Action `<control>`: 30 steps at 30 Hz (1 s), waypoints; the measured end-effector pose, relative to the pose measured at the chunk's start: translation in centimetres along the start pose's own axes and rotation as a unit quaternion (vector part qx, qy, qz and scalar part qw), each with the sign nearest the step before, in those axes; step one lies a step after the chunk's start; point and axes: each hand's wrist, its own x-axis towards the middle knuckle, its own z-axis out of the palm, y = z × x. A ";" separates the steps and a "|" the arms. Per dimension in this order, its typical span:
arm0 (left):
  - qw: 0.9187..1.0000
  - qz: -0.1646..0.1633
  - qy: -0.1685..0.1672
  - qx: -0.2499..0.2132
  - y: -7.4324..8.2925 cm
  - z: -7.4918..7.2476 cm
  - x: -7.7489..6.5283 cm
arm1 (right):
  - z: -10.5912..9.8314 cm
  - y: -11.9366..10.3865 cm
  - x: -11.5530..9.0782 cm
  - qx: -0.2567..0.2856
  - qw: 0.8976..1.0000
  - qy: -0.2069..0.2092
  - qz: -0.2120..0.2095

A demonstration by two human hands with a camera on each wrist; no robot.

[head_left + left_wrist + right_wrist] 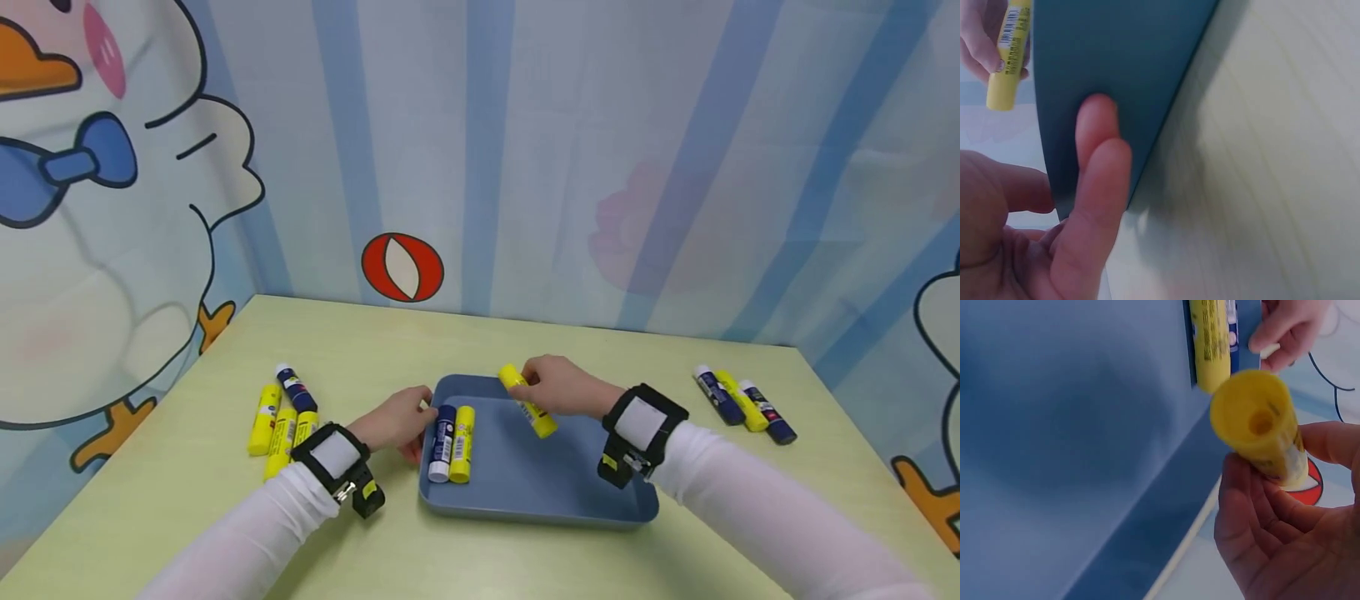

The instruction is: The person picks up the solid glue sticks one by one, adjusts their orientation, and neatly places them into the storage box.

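Observation:
Over the blue-grey tray [540, 492], my right hand [562, 385] holds a yellow glue stick [528, 401] at a tilt, between thumb and fingers. The right wrist view shows the hollow end of this glue stick [1254, 412] toward the camera. At the tray's left side, my left hand [393, 421] pinches the wall, its fingers [1099, 125] against the outer face. Inside the tray along that side, a dark blue glue stick [442, 442] and a yellow glue stick [462, 446] lie side by side.
Left of the tray, several yellow glue sticks [264, 419] and a dark blue one [297, 388] lie on the pale table [360, 550]. To the right lie two dark blue glue sticks [717, 395] with a yellow one [741, 401] between them. A printed curtain [540, 167] hangs behind.

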 end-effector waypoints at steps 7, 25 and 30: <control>1.000 0.000 -0.001 0.000 0.0 -0.1 -0.1 | 2.7 -1.2 1.0 -0.017 0.998 -0.053 0.026; 1.000 0.000 0.000 0.020 0.2 -0.2 0.1 | 5.1 -1.5 2.3 -0.012 0.993 -0.076 0.088; 1.000 -0.009 -0.002 0.015 0.1 0.0 0.1 | 5.3 -1.8 2.4 -0.009 0.993 -0.074 0.091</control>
